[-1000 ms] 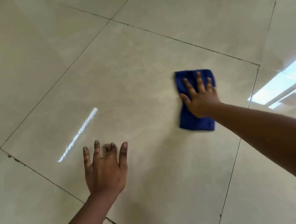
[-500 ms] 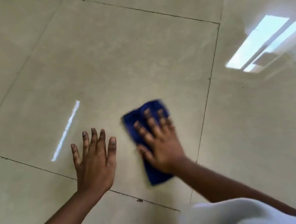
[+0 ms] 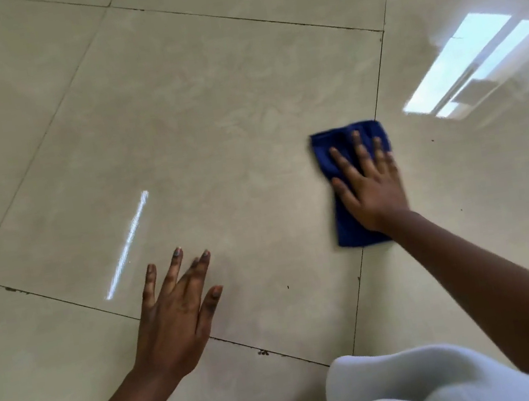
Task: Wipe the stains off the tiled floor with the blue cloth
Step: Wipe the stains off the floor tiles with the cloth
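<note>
White fabric (image 3: 424, 386) bunched at the near edge, right arm reaching over it. Left hand (image 3: 175, 322) flat on the tiled floor (image 3: 209, 122), fingers (image 3: 176, 266) spread apart, palm across a grout line. Dark specks (image 3: 263, 352) on the grout just right of that wrist. Further out, right hand (image 3: 370, 190) presses flat on the blue cloth (image 3: 346, 225), fingers splayed, not gripping. Cloth sits folded at the tile's right edge, on the grout joint. Window glare (image 3: 470, 63) beyond, far right.
</note>
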